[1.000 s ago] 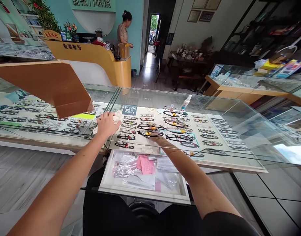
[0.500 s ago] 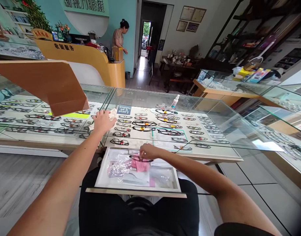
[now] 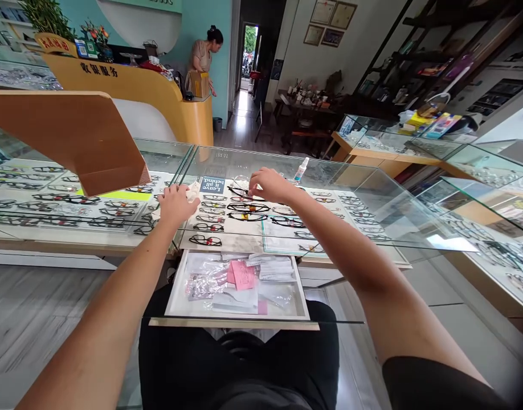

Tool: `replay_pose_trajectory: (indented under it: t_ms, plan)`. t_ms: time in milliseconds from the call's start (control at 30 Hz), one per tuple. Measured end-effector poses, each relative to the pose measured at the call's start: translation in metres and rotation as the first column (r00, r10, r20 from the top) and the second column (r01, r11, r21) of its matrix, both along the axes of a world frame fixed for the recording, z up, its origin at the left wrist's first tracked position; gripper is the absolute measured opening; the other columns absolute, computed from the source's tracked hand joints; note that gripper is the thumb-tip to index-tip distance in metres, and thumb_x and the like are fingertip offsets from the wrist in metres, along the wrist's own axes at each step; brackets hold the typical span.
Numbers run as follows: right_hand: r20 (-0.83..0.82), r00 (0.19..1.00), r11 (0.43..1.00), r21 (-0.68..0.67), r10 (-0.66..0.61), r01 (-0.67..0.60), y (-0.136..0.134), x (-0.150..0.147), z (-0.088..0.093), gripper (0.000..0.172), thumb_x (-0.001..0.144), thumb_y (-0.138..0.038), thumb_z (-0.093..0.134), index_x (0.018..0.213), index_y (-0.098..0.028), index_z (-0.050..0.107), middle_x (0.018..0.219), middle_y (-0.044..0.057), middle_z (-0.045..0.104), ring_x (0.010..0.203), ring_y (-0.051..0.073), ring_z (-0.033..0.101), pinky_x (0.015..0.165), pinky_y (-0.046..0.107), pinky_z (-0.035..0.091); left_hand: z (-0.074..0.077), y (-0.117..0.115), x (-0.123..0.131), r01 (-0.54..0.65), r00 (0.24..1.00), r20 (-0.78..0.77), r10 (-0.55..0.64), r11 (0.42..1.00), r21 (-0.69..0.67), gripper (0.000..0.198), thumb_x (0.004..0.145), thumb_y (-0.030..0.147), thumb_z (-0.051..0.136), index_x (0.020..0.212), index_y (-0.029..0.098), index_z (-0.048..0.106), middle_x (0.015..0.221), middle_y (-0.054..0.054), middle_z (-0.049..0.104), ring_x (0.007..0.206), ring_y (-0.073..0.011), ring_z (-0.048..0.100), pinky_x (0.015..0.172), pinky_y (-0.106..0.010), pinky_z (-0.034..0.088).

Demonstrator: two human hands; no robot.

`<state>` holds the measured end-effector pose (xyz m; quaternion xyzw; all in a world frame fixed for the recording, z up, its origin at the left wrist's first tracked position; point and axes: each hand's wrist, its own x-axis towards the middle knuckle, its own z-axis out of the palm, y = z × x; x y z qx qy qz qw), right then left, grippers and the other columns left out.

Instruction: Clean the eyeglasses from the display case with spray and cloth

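My left hand [image 3: 175, 203] rests on the glass top of the display counter [image 3: 372, 210], fingers closed on a white cloth [image 3: 193, 192]. My right hand [image 3: 268, 183] is above the glass farther back, pinched on a pair of dark-framed glasses [image 3: 239, 192]. Rows of spectacle frames [image 3: 244, 216] lie on the white tray inside the case, under the glass. A small dark sign [image 3: 212, 184] lies beside the cloth.
An open white drawer [image 3: 176, 293] with plastic bags and a pink slip [image 3: 243, 274] sticks out over my lap. A small spray bottle [image 3: 301, 169] stands on the glass. A brown board [image 3: 73, 136] juts in at left. A person [image 3: 201, 54] stands at the yellow reception desk [image 3: 159, 97].
My right hand came out from inside the case, passed over the drawer holding dark glasses, and rose onto the glass top. The left hand stayed on the cloth.
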<state>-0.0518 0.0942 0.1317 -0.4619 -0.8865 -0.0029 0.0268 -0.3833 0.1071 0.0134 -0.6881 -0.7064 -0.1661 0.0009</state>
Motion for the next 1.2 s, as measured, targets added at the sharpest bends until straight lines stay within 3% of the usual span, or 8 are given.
replay_pose_trajectory:
  t_ms: [133,367,533,733,867,1033,1133,1200]
  plan:
    - [0.094,0.994,0.998,-0.019,-0.054,0.056,0.037,-0.011,-0.026,0.02,0.106,-0.022,0.068,0.109,-0.016,0.087,0.13,0.018,0.08,0.122,0.033,0.06,0.095,0.038,0.039,0.0,0.001,-0.001,0.005,1.0,0.016,-0.005,1.0,-0.003,0.063,0.097,0.056,0.053,0.146,0.019,0.066,0.154,-0.026,0.061,0.144,-0.0494,0.053,0.119,-0.065,0.043]
    - [0.114,0.992,0.994,-0.088,-0.057,0.067,0.05,-0.013,-0.05,0.023,0.107,-0.028,0.069,0.114,-0.018,0.088,0.134,0.017,0.08,0.125,0.033,0.064,0.097,0.037,0.044,0.006,-0.004,0.002,0.004,1.0,0.018,-0.003,0.999,-0.037,0.062,0.099,0.056,0.052,0.147,0.02,0.065,0.154,-0.024,0.06,0.144,-0.0466,0.054,0.12,-0.062,0.043]
    - [0.113,0.989,0.986,-0.125,-0.1,0.114,0.056,-0.01,-0.049,0.027,0.11,-0.034,0.068,0.124,-0.02,0.086,0.135,0.014,0.082,0.129,0.031,0.068,0.098,0.034,0.047,0.008,-0.004,0.003,-0.002,1.0,0.02,0.002,1.0,-0.028,0.062,0.098,0.056,0.053,0.146,0.02,0.065,0.154,-0.024,0.061,0.144,-0.0472,0.053,0.12,-0.063,0.043]
    - [0.12,0.981,0.976,-0.136,-0.151,0.167,0.052,-0.011,-0.044,0.024,0.108,-0.031,0.069,0.121,-0.023,0.088,0.129,0.013,0.085,0.124,0.03,0.072,0.094,0.033,0.049,0.007,-0.004,0.001,0.007,1.0,0.029,-0.005,0.999,-0.043,0.063,0.097,0.056,0.051,0.146,0.019,0.065,0.154,-0.025,0.06,0.144,-0.0482,0.053,0.12,-0.064,0.043]
    - [0.101,0.985,0.98,-0.131,-0.14,0.153,0.046,-0.011,-0.044,0.022,0.107,-0.026,0.069,0.117,-0.023,0.089,0.126,0.012,0.086,0.127,0.029,0.071,0.1,0.033,0.048,0.006,-0.003,0.001,0.004,1.0,0.025,-0.004,1.0,-0.027,0.062,0.097,0.057,0.051,0.146,0.02,0.065,0.154,-0.025,0.06,0.144,-0.0481,0.054,0.12,-0.064,0.043]
    - [0.038,0.987,0.985,-0.077,-0.153,0.156,0.033,-0.012,-0.039,0.027,0.107,-0.034,0.073,0.123,-0.016,0.086,0.146,0.017,0.078,0.134,0.035,0.065,0.111,0.043,0.046,0.005,-0.002,0.001,0.002,1.0,0.026,-0.001,1.0,-0.03,0.063,0.098,0.057,0.052,0.146,0.02,0.065,0.154,-0.026,0.06,0.144,-0.0489,0.053,0.12,-0.064,0.042]
    - [-0.11,0.987,0.992,0.025,-0.119,0.122,0.01,-0.022,-0.027,0.034,0.112,-0.036,0.062,0.133,-0.015,0.079,0.152,0.019,0.071,0.136,0.035,0.062,0.115,0.046,0.044,0.004,-0.003,0.002,-0.001,1.0,0.024,0.002,1.0,-0.025,0.061,0.098,0.056,0.053,0.147,0.02,0.065,0.154,-0.025,0.061,0.145,-0.0482,0.053,0.12,-0.064,0.042]
    - [-0.311,0.95,0.997,0.072,0.018,0.004,-0.018,-0.036,-0.018,0.029,0.112,-0.034,0.061,0.124,-0.017,0.08,0.135,0.017,0.077,0.125,0.032,0.066,0.111,0.044,0.047,0.003,-0.003,0.002,-0.006,1.0,0.024,0.006,1.0,-0.016,0.06,0.098,0.055,0.055,0.146,0.021,0.065,0.155,-0.024,0.061,0.146,-0.0475,0.052,0.121,-0.063,0.041]
